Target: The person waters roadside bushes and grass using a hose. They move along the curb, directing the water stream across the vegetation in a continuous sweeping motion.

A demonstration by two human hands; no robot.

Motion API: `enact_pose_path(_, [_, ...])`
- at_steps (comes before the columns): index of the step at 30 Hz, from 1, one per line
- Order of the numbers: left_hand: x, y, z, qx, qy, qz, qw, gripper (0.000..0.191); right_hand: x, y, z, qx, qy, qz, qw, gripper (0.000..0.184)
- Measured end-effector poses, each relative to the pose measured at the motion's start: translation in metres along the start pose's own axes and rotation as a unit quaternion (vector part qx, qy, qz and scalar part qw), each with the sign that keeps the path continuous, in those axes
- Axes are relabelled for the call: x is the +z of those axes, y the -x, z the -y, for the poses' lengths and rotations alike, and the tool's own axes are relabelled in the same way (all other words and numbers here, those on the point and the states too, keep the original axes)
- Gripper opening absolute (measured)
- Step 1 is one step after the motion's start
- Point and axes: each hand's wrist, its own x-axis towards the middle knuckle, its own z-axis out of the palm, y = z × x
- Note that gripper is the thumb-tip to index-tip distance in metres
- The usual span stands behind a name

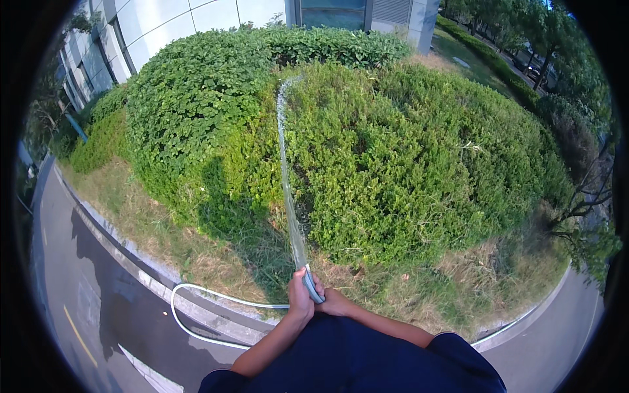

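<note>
My left hand (pixel 300 296) is wrapped around a pale, flexible garden hose (pixel 310 285) near its outlet end. Just below and to the right, my right hand (pixel 335 301) also grips the hose, its fingers partly hidden. A stream of water (pixel 289 196) leaves the hose and arcs away from me, breaking into drops (pixel 282 98) over the far shrubs. It crosses above the gap between a broad-leaved bush (pixel 191 103) on the left and a wide, low, small-leaved hedge (pixel 393 172) on the right.
A loop of the hose (pixel 173 300) lies across the kerb (pixel 147 280) onto wet asphalt (pixel 128 304) at left. Dry grass (pixel 211 265) borders the shrubs. Behind them stands a light-panelled building (pixel 162 24). A bare-branched shrub (pixel 580 209) is at right.
</note>
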Motion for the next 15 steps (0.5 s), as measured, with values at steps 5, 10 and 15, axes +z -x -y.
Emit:
enact_pose_path(5, [0.001, 0.007, 0.014, -0.008, 0.046, -0.013, 0.999, 0.040, 0.001, 0.005, -0.016, 0.019, 0.023, 0.037, 0.999, 0.045])
enact_pose_path(10, [0.006, 0.016, 0.027, -0.034, -0.028, -0.014, 0.999, 0.040, 0.001, 0.014, -0.038, 0.000, 0.018, 0.052, 0.999, 0.043])
enact_pose_path(15, [0.009, 0.019, 0.031, -0.079, -0.066, 0.030, 0.994, 0.041, 0.011, 0.010, -0.067, -0.012, -0.080, 0.080, 0.993, 0.044])
